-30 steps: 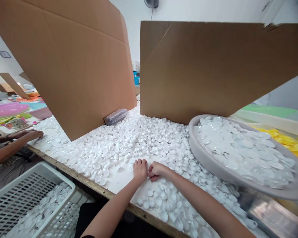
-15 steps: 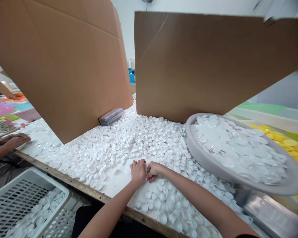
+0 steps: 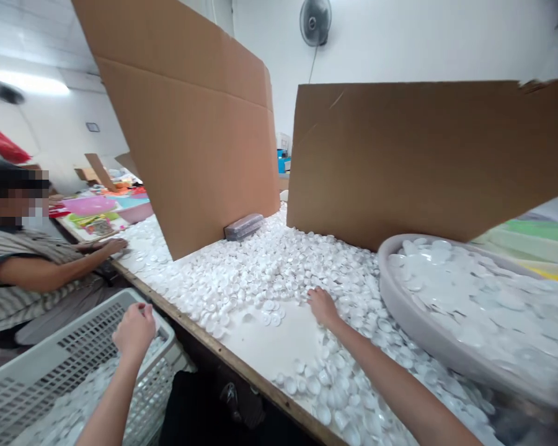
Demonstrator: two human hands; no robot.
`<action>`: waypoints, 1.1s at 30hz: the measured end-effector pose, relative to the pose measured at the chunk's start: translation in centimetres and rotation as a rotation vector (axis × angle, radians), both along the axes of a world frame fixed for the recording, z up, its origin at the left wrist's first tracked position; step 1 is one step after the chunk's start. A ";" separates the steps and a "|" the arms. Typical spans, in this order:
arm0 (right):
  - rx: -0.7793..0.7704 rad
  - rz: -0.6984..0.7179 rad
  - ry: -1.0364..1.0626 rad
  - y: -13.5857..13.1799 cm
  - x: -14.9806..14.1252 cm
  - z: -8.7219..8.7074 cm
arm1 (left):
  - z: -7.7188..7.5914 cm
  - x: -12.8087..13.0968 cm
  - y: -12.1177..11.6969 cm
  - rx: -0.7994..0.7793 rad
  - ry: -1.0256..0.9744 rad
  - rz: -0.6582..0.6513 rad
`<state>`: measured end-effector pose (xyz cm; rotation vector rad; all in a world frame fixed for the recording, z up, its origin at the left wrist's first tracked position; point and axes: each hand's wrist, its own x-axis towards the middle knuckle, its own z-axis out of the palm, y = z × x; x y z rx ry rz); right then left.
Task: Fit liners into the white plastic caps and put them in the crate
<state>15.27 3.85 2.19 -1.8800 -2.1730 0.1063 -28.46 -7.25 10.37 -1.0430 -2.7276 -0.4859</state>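
Note:
My left hand (image 3: 134, 329) hangs over the inner side of a white plastic basket (image 3: 77, 331), its fingers curled closed; whatever they hold is hidden. Inside the basket lie many small white round plastic pieces (image 3: 74, 396). My right hand (image 3: 323, 305) reaches across the table to the near edge of a spread heap of small white cup-shaped plastic pieces (image 3: 260, 266). Its fingers are extended and touch the pieces. Several flat white pieces (image 3: 272, 314) lie together on a bare patch of table (image 3: 270, 344), left of this hand.
Two cardboard panels (image 3: 214, 142) stand behind the heap, with a small clear box (image 3: 244, 227) against the left one. A large basin (image 3: 400, 322) of bigger white discs is at right. At left sits another person (image 3: 41, 272), hands on the table.
My hands, close together over the table before, are now apart. The left has moved left over the basket; the right has gone to the heap. The view has tilted up and turned left.

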 end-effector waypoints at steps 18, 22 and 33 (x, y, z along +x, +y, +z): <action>-0.262 0.180 0.377 -3.8 -2.4 0.5 | -10.5 23.2 3.6 -0.113 -0.083 -1.011; -0.492 0.091 0.713 -6.0 -4.6 -1.2 | -10.5 22.8 3.4 -0.006 -0.173 -0.995; -0.274 0.108 0.665 -7.5 -2.6 -1.5 | -9.7 24.3 3.6 0.111 -0.883 -0.964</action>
